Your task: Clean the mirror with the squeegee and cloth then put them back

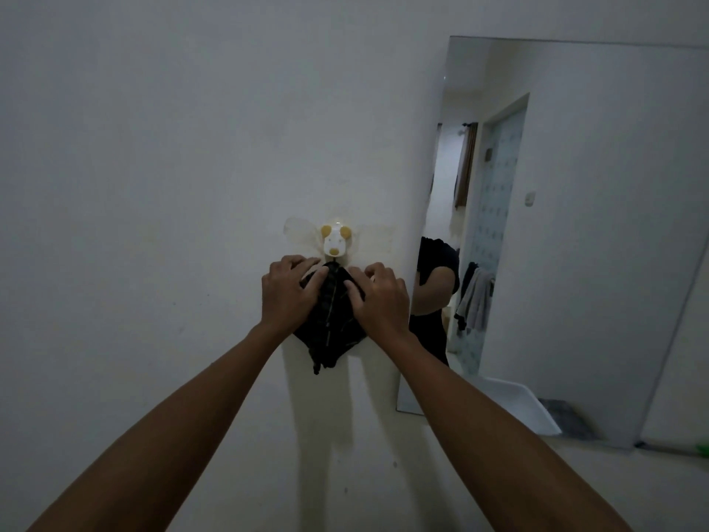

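A dark cloth (330, 328) hangs on the wall from a white hook shaped like a dog's head (334, 243). My left hand (287, 289) grips the cloth's upper left part, fingers curled on the fabric just below the hook. My right hand (381, 293) holds the upper right part the same way. The mirror (594, 224) is a tall frameless pane on the wall to the right of the hook. No squeegee shows in the view.
The mirror reflects a person in a dark shirt (437, 270), a doorway and hanging towels (474, 297). A white tub (518, 405) shows at the mirror's lower edge. Bare white wall (153, 186) fills the left. Something green (703, 449) sits at the far right edge.
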